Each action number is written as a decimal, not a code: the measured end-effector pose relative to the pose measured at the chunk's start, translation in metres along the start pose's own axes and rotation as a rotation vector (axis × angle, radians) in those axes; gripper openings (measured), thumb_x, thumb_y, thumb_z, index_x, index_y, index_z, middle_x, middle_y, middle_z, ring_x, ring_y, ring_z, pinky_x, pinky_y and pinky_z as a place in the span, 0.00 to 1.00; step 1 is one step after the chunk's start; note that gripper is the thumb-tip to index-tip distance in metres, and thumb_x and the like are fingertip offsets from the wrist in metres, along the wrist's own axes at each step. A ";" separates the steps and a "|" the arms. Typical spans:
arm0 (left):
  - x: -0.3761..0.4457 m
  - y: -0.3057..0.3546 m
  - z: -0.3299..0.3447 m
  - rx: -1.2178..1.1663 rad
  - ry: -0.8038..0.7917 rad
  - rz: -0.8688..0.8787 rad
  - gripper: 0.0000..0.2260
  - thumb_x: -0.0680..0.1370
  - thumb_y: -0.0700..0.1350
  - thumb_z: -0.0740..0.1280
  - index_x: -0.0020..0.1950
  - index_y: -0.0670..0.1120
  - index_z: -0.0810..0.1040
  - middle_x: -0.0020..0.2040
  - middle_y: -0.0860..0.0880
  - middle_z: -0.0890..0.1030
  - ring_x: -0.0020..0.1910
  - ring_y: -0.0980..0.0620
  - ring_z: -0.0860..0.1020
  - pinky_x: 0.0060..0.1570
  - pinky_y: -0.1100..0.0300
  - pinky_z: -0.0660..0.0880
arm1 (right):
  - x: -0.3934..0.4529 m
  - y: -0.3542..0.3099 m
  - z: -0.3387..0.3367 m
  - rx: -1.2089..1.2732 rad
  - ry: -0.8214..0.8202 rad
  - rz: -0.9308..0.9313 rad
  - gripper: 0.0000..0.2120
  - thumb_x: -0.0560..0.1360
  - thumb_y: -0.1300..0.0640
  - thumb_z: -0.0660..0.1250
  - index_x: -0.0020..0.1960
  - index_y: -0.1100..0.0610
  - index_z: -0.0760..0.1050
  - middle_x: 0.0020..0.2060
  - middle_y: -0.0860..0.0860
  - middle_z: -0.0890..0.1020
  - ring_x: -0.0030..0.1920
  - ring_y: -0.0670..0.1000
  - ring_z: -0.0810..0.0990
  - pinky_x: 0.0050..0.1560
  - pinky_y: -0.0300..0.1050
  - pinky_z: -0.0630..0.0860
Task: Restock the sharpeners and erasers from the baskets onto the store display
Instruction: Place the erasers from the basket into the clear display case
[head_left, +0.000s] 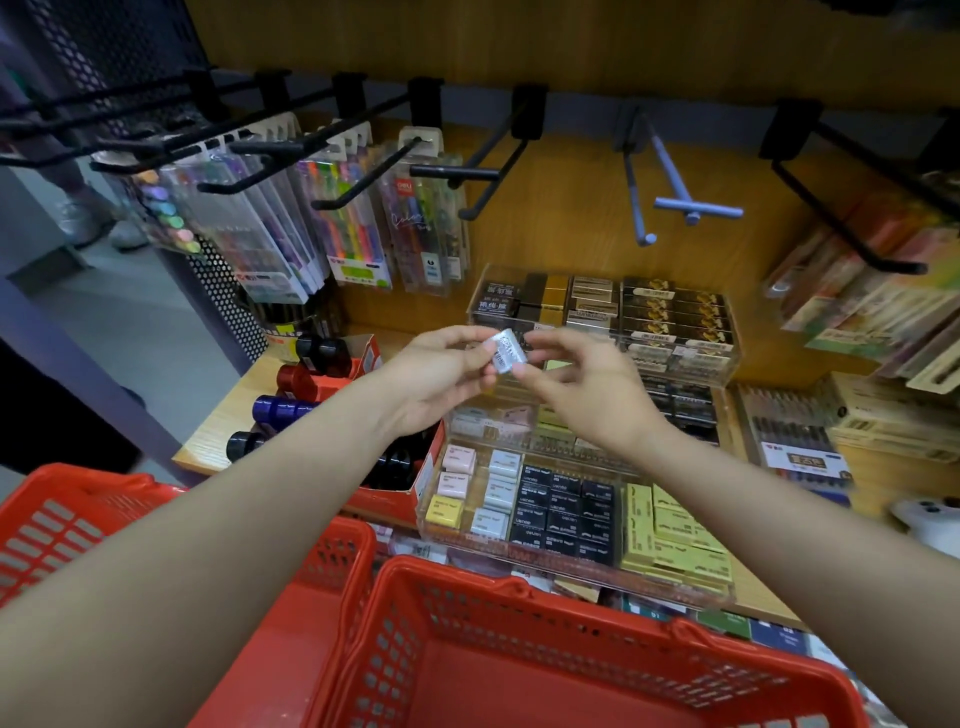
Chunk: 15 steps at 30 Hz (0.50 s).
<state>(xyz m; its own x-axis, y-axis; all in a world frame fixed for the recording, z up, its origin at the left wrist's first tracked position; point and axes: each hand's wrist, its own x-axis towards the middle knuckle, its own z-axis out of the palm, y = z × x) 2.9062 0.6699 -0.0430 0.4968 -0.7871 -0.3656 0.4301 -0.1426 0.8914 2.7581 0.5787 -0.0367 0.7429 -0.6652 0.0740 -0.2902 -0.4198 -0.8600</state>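
Head view, left hand (441, 369) and right hand (582, 384) both pinching eraser (504, 354) between them

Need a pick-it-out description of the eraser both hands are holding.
Start at the clear tiered organiser of boxed erasers on the wooden shelf, behind the red baskets. Above its middle tier, the left hand and right hand meet around one small eraser. Unlike the erasers lying in rows, it is lifted clear, tilted, in a shiny silver-white wrapper with dark print.
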 end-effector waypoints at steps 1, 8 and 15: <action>-0.002 -0.001 0.001 -0.090 -0.006 -0.010 0.10 0.77 0.33 0.66 0.57 0.40 0.78 0.51 0.38 0.82 0.44 0.50 0.79 0.42 0.62 0.80 | 0.002 -0.005 0.006 0.113 0.011 0.055 0.16 0.74 0.55 0.72 0.61 0.52 0.76 0.50 0.46 0.81 0.42 0.45 0.84 0.39 0.36 0.81; -0.013 -0.006 -0.010 -0.041 -0.074 0.064 0.09 0.77 0.37 0.68 0.57 0.42 0.79 0.56 0.39 0.81 0.52 0.47 0.83 0.52 0.58 0.80 | 0.013 -0.006 0.021 0.131 0.064 0.126 0.09 0.70 0.60 0.75 0.48 0.50 0.81 0.44 0.47 0.83 0.43 0.45 0.83 0.42 0.39 0.81; -0.010 -0.009 -0.027 0.246 -0.005 0.246 0.12 0.75 0.36 0.70 0.57 0.46 0.79 0.58 0.45 0.82 0.56 0.50 0.82 0.57 0.57 0.78 | 0.019 -0.013 0.026 0.099 -0.049 0.109 0.09 0.68 0.60 0.77 0.44 0.50 0.80 0.44 0.47 0.84 0.45 0.44 0.83 0.50 0.41 0.81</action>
<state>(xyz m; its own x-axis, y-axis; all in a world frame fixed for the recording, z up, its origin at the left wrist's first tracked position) 2.9178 0.6949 -0.0546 0.5591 -0.8188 -0.1307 0.1031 -0.0878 0.9908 2.7918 0.5874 -0.0370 0.7398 -0.6713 -0.0449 -0.3111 -0.2822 -0.9075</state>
